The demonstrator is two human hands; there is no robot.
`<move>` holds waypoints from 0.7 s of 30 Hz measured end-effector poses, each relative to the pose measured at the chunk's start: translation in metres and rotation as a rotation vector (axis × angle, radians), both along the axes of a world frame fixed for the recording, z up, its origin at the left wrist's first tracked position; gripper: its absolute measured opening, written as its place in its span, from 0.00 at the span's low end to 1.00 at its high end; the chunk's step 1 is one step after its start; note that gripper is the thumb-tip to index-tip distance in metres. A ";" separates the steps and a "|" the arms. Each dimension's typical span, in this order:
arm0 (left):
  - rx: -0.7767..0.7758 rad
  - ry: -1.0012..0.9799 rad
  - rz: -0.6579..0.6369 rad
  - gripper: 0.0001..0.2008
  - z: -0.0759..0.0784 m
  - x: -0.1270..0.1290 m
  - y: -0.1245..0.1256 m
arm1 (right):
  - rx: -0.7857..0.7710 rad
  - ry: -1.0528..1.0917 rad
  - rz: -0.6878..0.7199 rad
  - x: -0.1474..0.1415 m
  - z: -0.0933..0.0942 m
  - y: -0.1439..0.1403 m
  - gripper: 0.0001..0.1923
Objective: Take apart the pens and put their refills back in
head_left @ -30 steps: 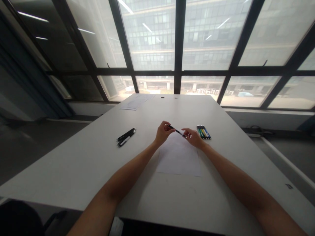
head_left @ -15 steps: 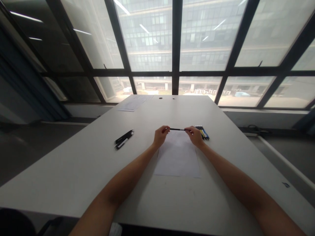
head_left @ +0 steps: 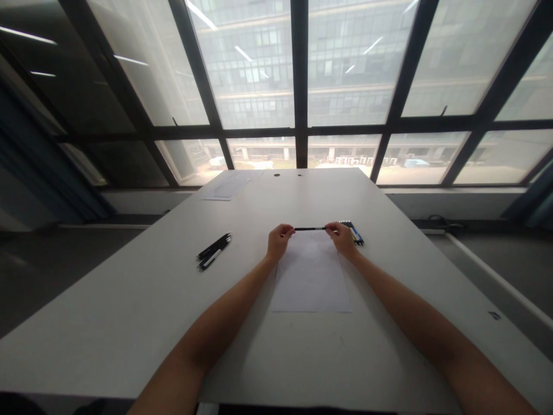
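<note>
A slim black pen [head_left: 309,229] with a pale band stretches level between my two hands, over the far end of a white paper sheet [head_left: 311,282]. My left hand [head_left: 280,239] pinches its left end, and my right hand [head_left: 341,236] pinches the right end. Just beyond my right hand lies a row of pens [head_left: 355,233] with dark, yellow and blue parts, partly covered by that hand. Off to the left rests a small bunch of black pens [head_left: 213,252], one with a white label.
The white table [head_left: 129,323] runs away toward large windows. More paper sheets [head_left: 227,185] lie at its far left corner. Two small dark spots are near the far edge. A small dark mark [head_left: 493,315] shows near the right edge.
The whole view has shifted slightly, so things on the table appear a little further left. Both hands keep their pinch on the pen, which is still held level.
</note>
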State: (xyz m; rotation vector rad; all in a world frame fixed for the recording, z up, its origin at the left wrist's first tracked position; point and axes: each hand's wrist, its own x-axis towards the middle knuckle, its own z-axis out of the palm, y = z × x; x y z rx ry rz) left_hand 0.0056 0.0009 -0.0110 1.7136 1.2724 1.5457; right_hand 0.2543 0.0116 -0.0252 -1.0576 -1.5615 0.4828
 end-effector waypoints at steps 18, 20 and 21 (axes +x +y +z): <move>-0.012 0.012 0.018 0.10 -0.001 0.001 0.004 | -0.060 0.116 0.005 0.011 -0.012 0.009 0.14; -0.013 0.011 0.021 0.10 -0.001 0.001 0.004 | -0.053 0.113 0.001 0.011 -0.011 0.008 0.14; -0.015 0.010 0.023 0.10 -0.001 0.001 0.004 | -0.049 0.111 0.000 0.011 -0.010 0.008 0.14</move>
